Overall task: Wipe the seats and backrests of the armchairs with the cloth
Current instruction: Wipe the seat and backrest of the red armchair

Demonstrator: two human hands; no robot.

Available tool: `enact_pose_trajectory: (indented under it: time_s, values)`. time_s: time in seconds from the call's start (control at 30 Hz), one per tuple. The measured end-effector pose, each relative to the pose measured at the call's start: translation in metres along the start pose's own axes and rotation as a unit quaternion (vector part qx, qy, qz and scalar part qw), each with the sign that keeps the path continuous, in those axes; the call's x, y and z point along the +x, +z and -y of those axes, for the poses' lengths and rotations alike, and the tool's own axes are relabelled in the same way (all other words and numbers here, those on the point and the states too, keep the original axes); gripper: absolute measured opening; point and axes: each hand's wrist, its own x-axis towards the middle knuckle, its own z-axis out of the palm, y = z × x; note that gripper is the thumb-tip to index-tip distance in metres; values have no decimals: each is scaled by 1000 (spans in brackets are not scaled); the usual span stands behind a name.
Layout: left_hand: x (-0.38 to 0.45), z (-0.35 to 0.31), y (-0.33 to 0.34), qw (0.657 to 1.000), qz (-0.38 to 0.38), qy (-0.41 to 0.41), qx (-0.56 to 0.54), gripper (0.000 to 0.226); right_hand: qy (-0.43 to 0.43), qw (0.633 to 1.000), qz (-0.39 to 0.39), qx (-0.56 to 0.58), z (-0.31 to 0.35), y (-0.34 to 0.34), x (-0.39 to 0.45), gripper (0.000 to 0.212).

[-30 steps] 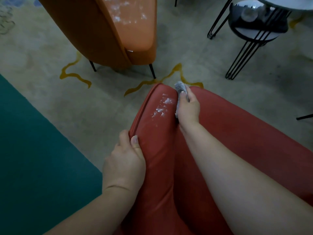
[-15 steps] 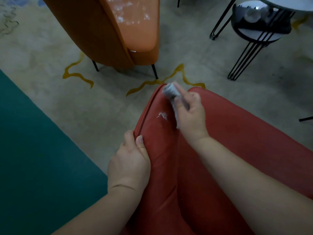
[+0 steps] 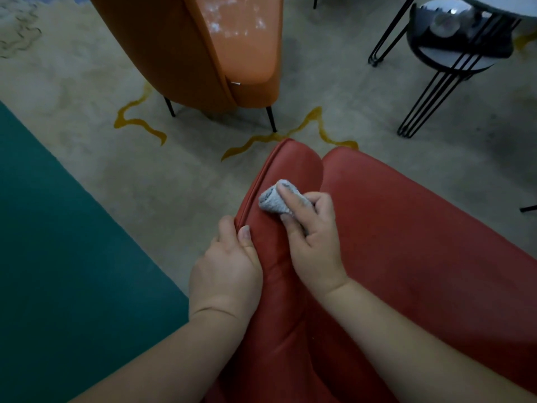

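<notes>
Dim room, beige carpet with yellow squiggles and a teal area along its left edge; we are leaning over the red armchair at the bottom right. The white powdery specks that sat on the top edge of its backrest a second ago are gone: we see bare red leather there now, so that patch reads as wiped and we judge the stroke is travelling back along the rim toward us. The cloth, a small grey bunched wad, lies on the backrest's top edge just inside the piped seam, nearer us than it was half a second ago. The right hand holds it, index finger laid over the top, thumb under its near side, other fingers curled around the rest of the fabric. The left hand grips the outer edge of the same backrest just beside the cloth, thumb on top, fingers wrapped over the seam and out of sight, steadying the chair. Further out, the orange armchair at the top edge carries white specks on its seat, so we judge it is still to be wiped. A black wire-leg side table stands at the top right corner, well apart from the hands.
</notes>
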Motion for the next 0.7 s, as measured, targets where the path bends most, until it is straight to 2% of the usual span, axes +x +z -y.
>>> enact_pose_trajectory:
  time_s: [0.1, 0.23, 0.27, 0.37, 0.43, 0.53, 0.63, 0.7]
  values:
    - [-1, -1, 0, 1000, -2, 0, 1, 38, 27, 1000, -6, -9, -2, -3, 18, 44]
    - [-3, -1, -1, 1000, -2, 4, -5, 41, 149, 987, -58, 8, -9, 2, 64, 41]
    - [-2, 0, -1, 1000, -2, 3, -7, 42, 142, 988, -58, 12, -7, 3, 62, 42]
    - [-1, 1, 0, 1000, -3, -2, -16, 38, 38, 999, -26, 1, 3, 2, 16, 47]
    - [0, 2, 0, 1000, -1, -2, -25, 34, 1, 1000, -2, 8, 10, 0, -17, 45]
    - [1, 3, 0, 999, -9, -4, -39, 33, 13, 1000, -10, -9, 8, 1, -6, 45]
    - [0, 6, 2, 999, -18, 0, -49, 32, 85, 995, -50, -9, 2, 8, 41, 45]
    - [1, 7, 3, 999, -17, -2, -51, 33, 97, 994, -56, 4, 3, 8, 44, 43]
